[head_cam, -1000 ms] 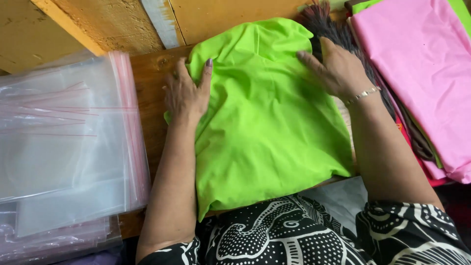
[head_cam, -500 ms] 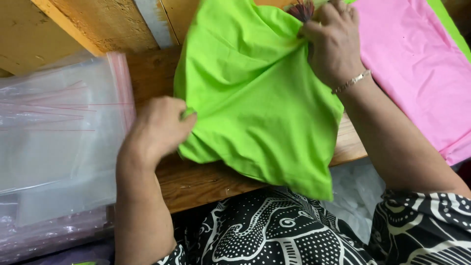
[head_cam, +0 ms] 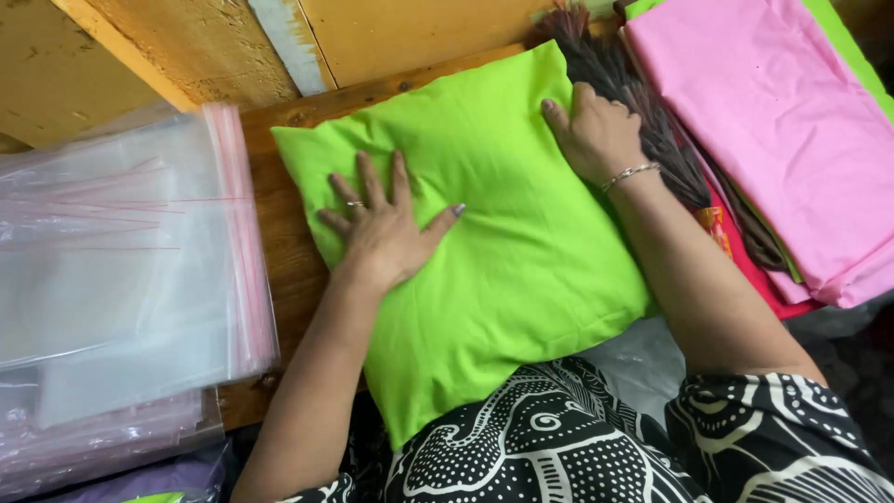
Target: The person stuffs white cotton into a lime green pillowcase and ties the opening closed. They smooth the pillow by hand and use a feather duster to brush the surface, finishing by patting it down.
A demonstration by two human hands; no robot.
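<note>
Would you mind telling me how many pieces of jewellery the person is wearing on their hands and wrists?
2: a ring on a finger of the left hand, pressed flat on the green cushion, and a bracelet on the right wrist. More may be hidden.

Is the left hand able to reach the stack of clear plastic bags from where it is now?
Probably yes: the left hand lies flat on the green fabric, and only bare wooden table separates it from the clear plastic bags.

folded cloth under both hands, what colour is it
Plain bright lime green, no pattern; the folded cloth shows best in the head view.
</note>
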